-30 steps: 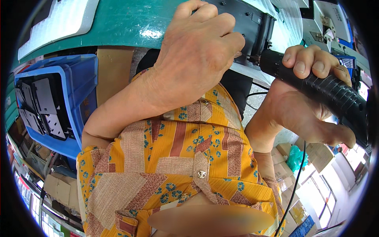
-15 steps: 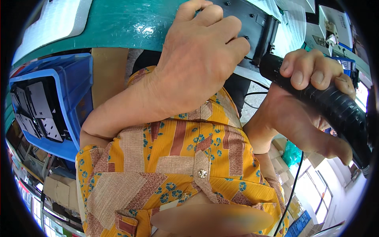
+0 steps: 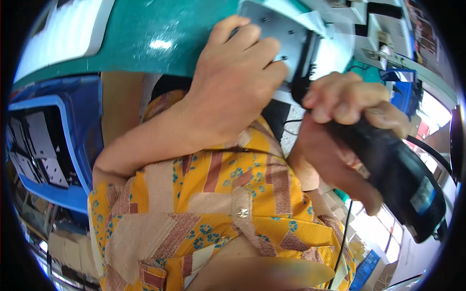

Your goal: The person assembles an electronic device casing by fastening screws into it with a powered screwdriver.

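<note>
My left hand (image 3: 238, 77) is closed with curled fingers at the near left edge of a flat dark panel (image 3: 279, 36), which has small studs and a thick ridge on its right side. Its fingertips are partly hidden. To the right, my right hand (image 3: 344, 104) is wrapped round a black corded electric screwdriver (image 3: 403, 179). The tool lies slanted, its narrow end by the panel's near right corner and its thick end toward the lower right. Motion blurs both, and I cannot tell whether the tip touches the panel.
The green table (image 3: 155, 24) carries a white foam sheet (image 3: 63, 36) at its far left. Below it on the left is a blue crate (image 3: 68, 128) with dark and grey plates (image 3: 43, 128) inside. Cardboard boxes (image 3: 73, 250) stand farther down. A black cable (image 3: 347, 228) hangs at the right.
The screwdriver and my right hand have moved left, and the tool's thick end has come further into view. My left hand stays closed at the panel. The whole view has shifted slightly.
</note>
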A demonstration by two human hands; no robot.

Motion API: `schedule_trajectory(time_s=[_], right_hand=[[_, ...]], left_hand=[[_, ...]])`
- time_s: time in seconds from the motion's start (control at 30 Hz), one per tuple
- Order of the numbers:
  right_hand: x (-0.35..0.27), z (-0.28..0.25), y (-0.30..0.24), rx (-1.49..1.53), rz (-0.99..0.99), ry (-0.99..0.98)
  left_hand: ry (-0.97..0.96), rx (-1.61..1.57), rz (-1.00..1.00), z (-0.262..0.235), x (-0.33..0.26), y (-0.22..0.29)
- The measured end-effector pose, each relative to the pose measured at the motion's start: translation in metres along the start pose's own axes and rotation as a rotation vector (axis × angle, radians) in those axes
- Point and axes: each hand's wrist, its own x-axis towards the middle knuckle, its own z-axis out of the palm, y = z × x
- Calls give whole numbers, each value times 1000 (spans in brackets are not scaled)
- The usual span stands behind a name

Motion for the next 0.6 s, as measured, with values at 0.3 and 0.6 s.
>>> schedule_trajectory(time_s=[0.3, 0.6], right_hand=[[-9, -33, -25, 83, -139, 281], [19, -134, -31, 25, -373, 322]], left_hand=[[-122, 40, -13, -12, 10, 8], [-210, 79, -21, -22, 14, 14]])
